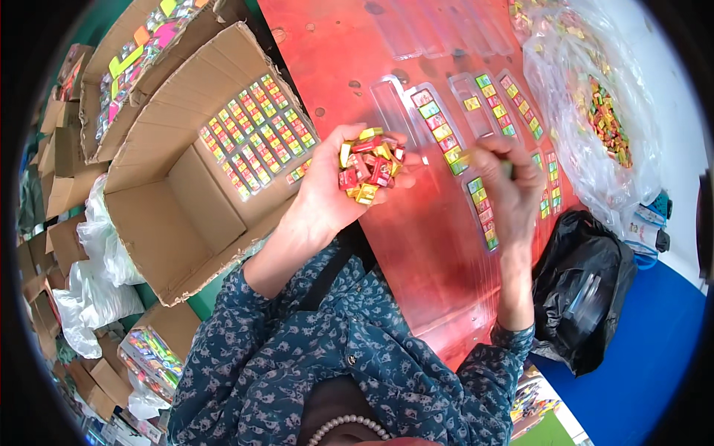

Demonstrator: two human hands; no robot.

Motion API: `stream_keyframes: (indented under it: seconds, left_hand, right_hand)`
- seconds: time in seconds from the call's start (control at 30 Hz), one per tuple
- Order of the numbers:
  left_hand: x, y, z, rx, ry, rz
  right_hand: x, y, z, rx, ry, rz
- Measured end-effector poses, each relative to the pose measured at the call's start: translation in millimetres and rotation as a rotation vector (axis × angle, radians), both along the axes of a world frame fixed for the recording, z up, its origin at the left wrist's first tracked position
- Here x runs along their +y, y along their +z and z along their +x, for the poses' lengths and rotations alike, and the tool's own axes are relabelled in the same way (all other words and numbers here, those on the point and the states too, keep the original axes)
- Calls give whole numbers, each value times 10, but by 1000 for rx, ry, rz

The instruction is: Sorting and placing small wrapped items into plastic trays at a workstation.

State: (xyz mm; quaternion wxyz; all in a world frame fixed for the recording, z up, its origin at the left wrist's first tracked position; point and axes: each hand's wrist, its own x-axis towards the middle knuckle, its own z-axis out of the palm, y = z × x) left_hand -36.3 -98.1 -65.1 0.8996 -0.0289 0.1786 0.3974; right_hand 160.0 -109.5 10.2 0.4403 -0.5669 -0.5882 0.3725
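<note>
My left hand [325, 182] is cupped palm up, holding a heap of small wrapped candies [370, 167] in red and yellow. Over the clear plastic trays, my right hand [512, 186] has its fingers pinched together; a small greenish bit shows among them, too blurred to name. Just left of those fingers, a clear tray [442, 135] holds a row of red, yellow and green pieces. Below it lies another filled tray [482, 212]. A third tray [472, 104] has a single yellow piece in its left slot and a row in its right.
The red table [335, 67] also bears unfilled clear trays [439, 30] at the far side. On the right lie a big transparent bag of candies [610, 126] and a black plastic bag [584, 290]. An open cardboard box [160, 193] with filled trays [256, 134] stands left.
</note>
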Motion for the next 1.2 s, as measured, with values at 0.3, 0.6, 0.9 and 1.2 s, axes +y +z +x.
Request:
stream_keyframes:
  seconds: [0.3, 0.6, 0.9, 1.2]
  left_hand:
    - [103, -91, -144, -69, 38, 23]
    - [187, 70, -35, -52, 12, 13]
    - [234, 95, 61, -33, -8, 35]
    - [224, 88, 71, -54, -27, 25]
  right_hand:
    - [511, -167, 540, -207, -229, 40]
    - [699, -381, 511, -339, -110, 67]
    - [781, -369, 546, -231, -108, 6]
    - [891, -371, 488, -381, -129, 18]
